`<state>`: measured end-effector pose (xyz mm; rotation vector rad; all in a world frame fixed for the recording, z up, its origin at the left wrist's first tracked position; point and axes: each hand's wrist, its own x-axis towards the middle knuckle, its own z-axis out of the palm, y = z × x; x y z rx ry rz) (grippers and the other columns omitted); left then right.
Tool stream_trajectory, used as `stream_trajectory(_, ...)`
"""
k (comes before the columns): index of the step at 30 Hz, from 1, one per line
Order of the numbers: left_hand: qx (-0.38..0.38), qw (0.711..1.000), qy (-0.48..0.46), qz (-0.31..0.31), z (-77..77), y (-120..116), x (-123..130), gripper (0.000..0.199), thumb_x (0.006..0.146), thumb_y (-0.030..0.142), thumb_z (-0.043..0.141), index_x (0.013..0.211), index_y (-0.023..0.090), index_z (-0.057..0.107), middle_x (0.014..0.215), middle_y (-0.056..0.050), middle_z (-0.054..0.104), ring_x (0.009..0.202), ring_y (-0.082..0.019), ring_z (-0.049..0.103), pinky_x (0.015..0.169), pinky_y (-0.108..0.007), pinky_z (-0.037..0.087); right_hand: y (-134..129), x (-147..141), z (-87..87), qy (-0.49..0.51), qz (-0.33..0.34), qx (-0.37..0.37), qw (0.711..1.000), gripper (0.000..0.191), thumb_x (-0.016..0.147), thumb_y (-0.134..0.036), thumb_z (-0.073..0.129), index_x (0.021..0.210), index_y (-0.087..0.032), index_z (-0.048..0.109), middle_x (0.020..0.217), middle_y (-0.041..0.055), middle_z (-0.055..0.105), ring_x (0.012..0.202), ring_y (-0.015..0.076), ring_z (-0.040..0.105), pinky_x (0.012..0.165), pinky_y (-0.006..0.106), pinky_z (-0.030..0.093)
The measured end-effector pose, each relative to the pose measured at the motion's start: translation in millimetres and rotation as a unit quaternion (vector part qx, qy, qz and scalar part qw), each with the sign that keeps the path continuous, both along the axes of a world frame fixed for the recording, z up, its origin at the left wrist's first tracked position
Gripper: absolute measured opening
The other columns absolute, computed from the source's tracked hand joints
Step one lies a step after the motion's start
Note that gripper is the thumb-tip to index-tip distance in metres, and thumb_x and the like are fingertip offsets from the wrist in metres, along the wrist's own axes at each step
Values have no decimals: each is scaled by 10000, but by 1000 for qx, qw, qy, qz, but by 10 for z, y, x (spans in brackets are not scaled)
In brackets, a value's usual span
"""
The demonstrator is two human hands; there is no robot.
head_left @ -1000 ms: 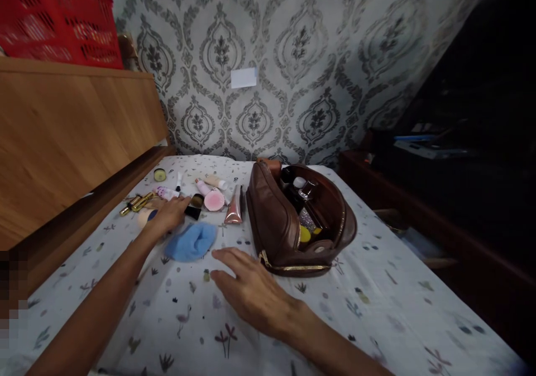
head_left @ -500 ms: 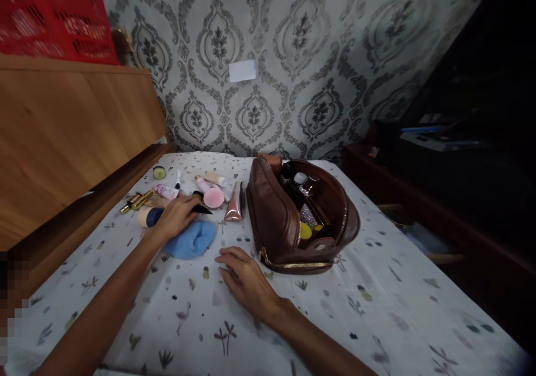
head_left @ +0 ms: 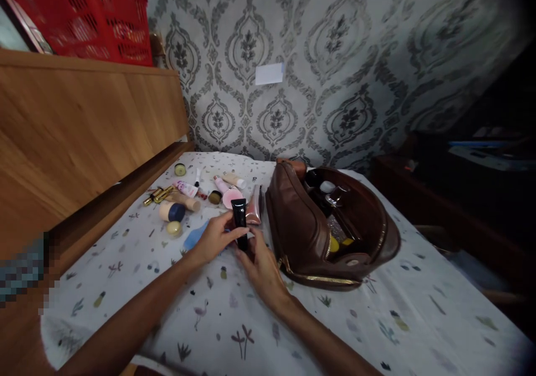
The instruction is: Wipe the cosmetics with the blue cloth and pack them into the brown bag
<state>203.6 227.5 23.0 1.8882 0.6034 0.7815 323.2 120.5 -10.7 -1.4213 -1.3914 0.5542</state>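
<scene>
One black tube (head_left: 239, 213), glossy, upright, widest at top.

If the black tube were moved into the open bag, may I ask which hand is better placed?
Probably the right hand: both hands are at the black tube, but the left hand is farther from the brown bag.

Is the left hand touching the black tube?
Touching: the head view shows the left hand with its thumb across the black tube.

Grey damask-patterned wall (head_left: 301, 102), small white rectangle (head_left: 269, 74) on it, brown wood-grain furniture panel (head_left: 92, 110) at left, right side dark
</scene>
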Motion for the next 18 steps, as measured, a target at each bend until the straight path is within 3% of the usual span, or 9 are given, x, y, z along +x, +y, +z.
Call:
stream_trajectory(3, 164, 982, 96, 18, 61, 64, -121, 344, 957, 466, 505, 835, 168, 625, 790, -30, 627, 785, -185, 566, 755, -309, 467, 20, 15, -89, 20, -3, 11, 1000, 290, 874, -237, 526, 1154, -216, 451, 823, 9, 650, 726, 189, 645, 686, 323, 528)
stream_trajectory(6, 284, 935, 214, -2, 139, 197, -297, 321, 971, 446, 475, 924, 188, 659, 970, -77, 651, 979, -242, 549, 916, -378, 431, 13, 66, -158, 46, 1, -23, 999, 232, 880, -288, 549, 1088, -217, 474, 872, 23, 668, 730, 181, 654, 691, 321, 534)
stream_trajectory(11, 276, 883, 370, -82, 171, 361, -522, 371, 878, 412, 605, 1204, 235, 615, 1183, -81, 594, 1096, -261, 553, 948, -368, 434, -23, 115, -160, 28, -22, -41, 999, 267, 883, -299, 539, 1122, -182, 556, 944, 64, 679, 752, 190, 646, 696, 331, 537)
stream_trajectory(14, 264, 889, 367, -76, 121, 370, -570, 301, 902, 366, 548, 1166, 239, 619, 1182, -68, 611, 1098, -241, 577, 947, -333, 443, -63, 93, -117, -10, -32, -14, 999, 300, 863, -213, 531, 1156, -172, 583, 1004, 79, 673, 839, 198, 642, 755, 334, 531)
stream_trajectory(18, 258, 897, 356, -46, -9, 403, -571, 267, 931, 368, 446, 1051, 236, 645, 1071, -52, 675, 1018, -236, 636, 907, -330, 473, -89, 62, -73, -28, -45, -5, 999, 361, 809, -127, 537, 1166, -161, 582, 927, 60, 659, 769, 178, 615, 723, 310, 525)
